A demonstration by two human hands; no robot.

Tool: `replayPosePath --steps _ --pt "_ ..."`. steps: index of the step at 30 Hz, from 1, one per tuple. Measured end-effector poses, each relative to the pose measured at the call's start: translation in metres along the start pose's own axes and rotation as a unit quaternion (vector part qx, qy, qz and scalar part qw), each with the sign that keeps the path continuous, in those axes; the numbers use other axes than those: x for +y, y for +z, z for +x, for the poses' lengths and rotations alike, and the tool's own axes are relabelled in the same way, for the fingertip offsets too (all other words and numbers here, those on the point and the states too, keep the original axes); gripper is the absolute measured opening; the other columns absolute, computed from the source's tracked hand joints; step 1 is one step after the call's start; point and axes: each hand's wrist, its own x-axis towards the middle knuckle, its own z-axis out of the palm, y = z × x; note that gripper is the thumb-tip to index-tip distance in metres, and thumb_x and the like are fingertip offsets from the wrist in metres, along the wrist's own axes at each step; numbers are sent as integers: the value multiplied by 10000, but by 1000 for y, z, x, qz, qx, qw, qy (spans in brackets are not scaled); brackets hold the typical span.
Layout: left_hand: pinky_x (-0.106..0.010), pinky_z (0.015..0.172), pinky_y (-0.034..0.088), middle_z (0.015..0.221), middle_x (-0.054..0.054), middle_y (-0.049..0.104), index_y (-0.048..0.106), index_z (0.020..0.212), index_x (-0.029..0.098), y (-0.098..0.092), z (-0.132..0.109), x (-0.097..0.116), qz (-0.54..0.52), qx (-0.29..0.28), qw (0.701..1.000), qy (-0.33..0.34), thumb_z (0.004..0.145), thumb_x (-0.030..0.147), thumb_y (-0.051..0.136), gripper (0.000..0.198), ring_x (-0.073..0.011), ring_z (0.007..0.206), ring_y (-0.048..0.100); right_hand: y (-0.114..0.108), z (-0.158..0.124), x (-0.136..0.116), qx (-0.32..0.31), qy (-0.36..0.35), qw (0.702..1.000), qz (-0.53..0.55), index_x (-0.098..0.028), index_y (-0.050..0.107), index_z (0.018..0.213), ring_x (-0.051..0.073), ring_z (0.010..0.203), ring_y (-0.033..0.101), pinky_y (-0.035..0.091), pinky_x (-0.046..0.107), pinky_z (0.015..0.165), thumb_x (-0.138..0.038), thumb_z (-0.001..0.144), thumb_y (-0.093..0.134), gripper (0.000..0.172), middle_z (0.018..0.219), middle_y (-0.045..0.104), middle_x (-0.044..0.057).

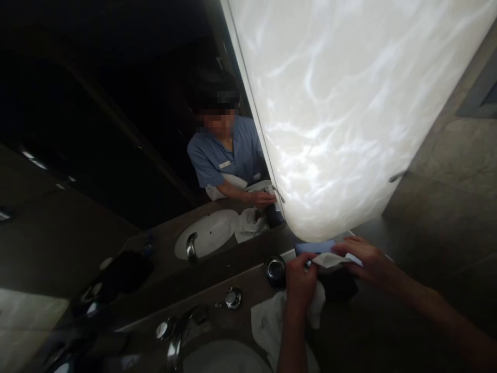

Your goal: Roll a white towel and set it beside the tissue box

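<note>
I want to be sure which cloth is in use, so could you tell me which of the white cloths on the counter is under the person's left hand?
The cloth lying on the counter beside the sink, partly under the left hand. The other white piece is smaller, pinched by the right hand against a blue box.

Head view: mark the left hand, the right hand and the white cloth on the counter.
left hand [301, 282], head view, on the back of the hand.
right hand [368, 261], head view, on the knuckles.
white cloth [267, 324], head view, on the flat part beside the basin.
</note>
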Motion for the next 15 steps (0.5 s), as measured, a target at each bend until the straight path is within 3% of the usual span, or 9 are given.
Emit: replayPosePath --steps 1,2,4,6,8,12,14,15 --pt "-262 693 374 759 -10 678 747 862 175 -1 0 1 -14 -3 1000 1 852 278 610 171 -154 709 553 0 -3 1 44 2 999 -10 -218 691 994 211 866 668 526 398 849 -247 916 578 140 908 705 14" --pt "-257 682 363 734 -3 647 723 831 171 -2 0 1 -26 -4 1000 1 867 319 602 195 -147 700 531 -1 -5 2 81 21 996 -5 -228 691 923 203 856 666 516 399 864 -236 946 532 161 883 701 5" --pt "-256 662 330 678 12 559 642 743 163 -2 1 1 -41 -3 999 3 903 407 570 301 -131 680 470 0 -9 1 110 93 988 56 -264 678 1110 219 1005 661 502 411 948 -350 975 549 204 1040 704 12" --pt "-263 647 295 637 25 454 536 669 163 -1 2 0 -42 0 999 2 925 468 534 398 -121 664 407 5 -12 -2 76 165 973 141 -265 529 1375 265 1209 595 487 444 1033 -507 876 683 575 1289 635 53" --pt "-266 642 283 642 27 414 487 658 165 1 4 -1 -51 -1 999 -3 928 492 516 425 -118 670 380 13 -12 -9 50 256 943 206 -195 466 1411 319 1269 558 486 485 1059 -597 744 759 832 1369 582 122" --pt "-267 634 304 633 21 431 497 657 164 1 3 -3 -68 37 997 -29 918 529 512 449 -123 659 386 22 -4 -29 99 436 834 324 -151 547 1191 322 970 693 587 437 859 -698 719 685 735 1044 713 139" --pt "-261 676 370 729 -6 554 599 743 155 -1 0 -4 -69 104 992 -25 888 473 597 349 -147 736 498 22 -2 -34 107 457 815 341 -156 523 1221 316 887 708 596 407 764 -689 718 673 749 948 727 116" --pt "-262 744 416 870 -29 623 668 842 159 -3 -3 -6 -63 124 990 -2 844 419 680 260 -168 852 565 21 -2 -34 112 456 821 325 -154 521 1230 314 864 710 594 400 732 -673 740 647 725 916 728 111"
